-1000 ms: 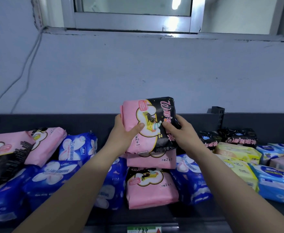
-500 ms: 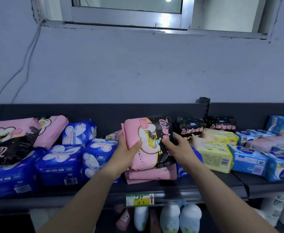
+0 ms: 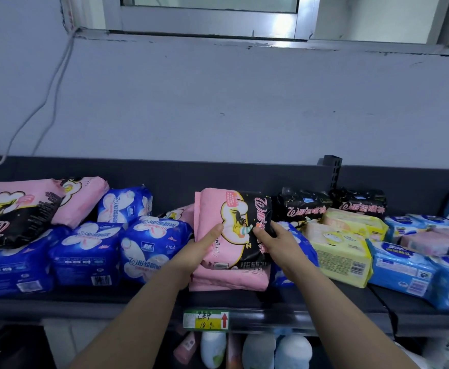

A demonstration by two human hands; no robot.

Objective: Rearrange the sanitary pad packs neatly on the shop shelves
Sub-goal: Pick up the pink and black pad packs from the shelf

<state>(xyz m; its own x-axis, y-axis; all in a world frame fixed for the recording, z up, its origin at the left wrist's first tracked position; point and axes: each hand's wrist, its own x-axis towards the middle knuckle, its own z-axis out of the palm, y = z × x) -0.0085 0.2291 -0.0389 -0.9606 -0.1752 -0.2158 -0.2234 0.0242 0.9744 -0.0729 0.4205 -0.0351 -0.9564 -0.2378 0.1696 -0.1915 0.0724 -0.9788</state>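
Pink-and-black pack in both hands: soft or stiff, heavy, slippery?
Probably soft: the pink-and-black pack bulges and its film wrinkles where the left hand and right hand grip it. Likely light for its size, as thumbs and fingers alone seem to hold it. Its glossy film may slide on the pink packs beneath.

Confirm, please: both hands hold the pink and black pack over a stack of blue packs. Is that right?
Not quite. In the head view, the left hand and right hand hold the pink and black pack over a stack of pink packs, not blue ones.
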